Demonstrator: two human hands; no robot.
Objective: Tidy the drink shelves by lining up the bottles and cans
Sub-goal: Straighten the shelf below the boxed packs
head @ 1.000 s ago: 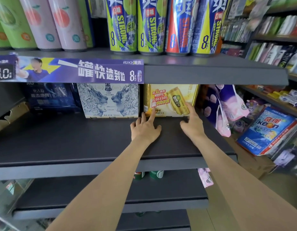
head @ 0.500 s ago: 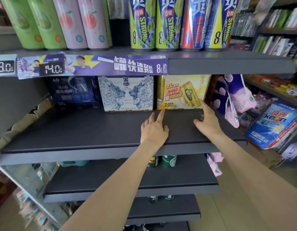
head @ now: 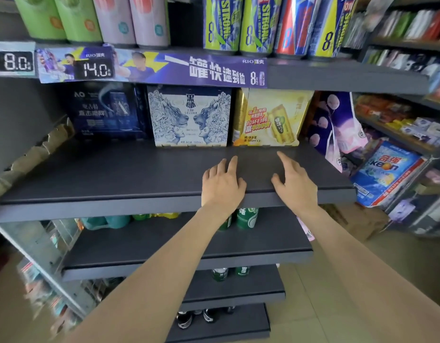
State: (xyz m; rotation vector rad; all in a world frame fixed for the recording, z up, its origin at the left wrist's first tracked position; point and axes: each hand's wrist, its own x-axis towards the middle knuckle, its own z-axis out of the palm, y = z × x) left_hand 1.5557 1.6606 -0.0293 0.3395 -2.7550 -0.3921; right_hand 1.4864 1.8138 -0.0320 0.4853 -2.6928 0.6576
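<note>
Both hands (head: 222, 184) withdrawn from yellow pack (head: 270, 117), fingers (head: 285, 160) straight

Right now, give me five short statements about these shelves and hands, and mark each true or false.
1. Both hands hold the yellow pack. False: the left hand and right hand are clear of the yellow pack, fingers relaxed.
2. The white lion pack stands left of the yellow pack. True.
3. The dark blue pack is the rightmost of the three. False: leftmost.
4. Green cans stand on the shelf below. True.
5. The price tags read 8.0 and 14.0. True.
</note>
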